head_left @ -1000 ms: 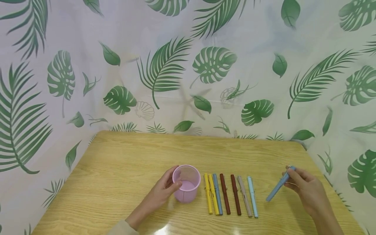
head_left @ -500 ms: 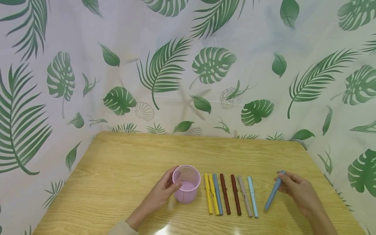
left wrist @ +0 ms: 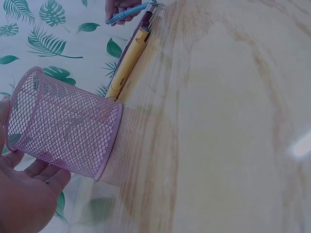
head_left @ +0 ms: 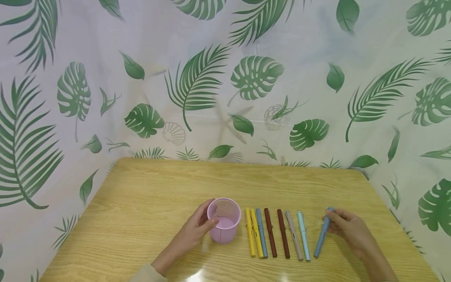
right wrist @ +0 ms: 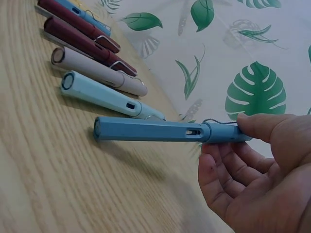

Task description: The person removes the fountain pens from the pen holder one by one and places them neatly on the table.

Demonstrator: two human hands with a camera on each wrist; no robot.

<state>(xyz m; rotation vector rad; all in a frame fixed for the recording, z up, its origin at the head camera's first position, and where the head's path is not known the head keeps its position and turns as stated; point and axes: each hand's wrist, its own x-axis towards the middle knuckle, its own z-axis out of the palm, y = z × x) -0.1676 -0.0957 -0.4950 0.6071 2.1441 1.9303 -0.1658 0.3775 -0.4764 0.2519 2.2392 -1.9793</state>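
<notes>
My left hand (head_left: 193,231) grips a pink mesh pen holder (head_left: 224,234) standing upright on the table, thumb over its near rim. In the left wrist view the mesh wall (left wrist: 68,126) shows clearly, with nothing seen inside. My right hand (head_left: 354,231) pinches a blue pen (right wrist: 150,130) by its clip end, thumb on top and fingers below. The pen's other end points toward the table's near side; a shadow lies beneath it in the right wrist view. Closest to it on the table is a light blue pen (head_left: 303,236).
Left of the light blue pen lie a grey-beige pen (head_left: 294,236), two dark red pens (head_left: 283,234), another blue pen (head_left: 261,233) and two yellow pens (head_left: 250,232), roughly parallel. A leaf-patterned cloth (head_left: 211,78) hangs behind the wooden table (head_left: 158,188).
My right hand has moved left and slightly nearer with the blue pen, which has turned closer to the line of the other pens. My left hand and the pen holder have stayed put.
</notes>
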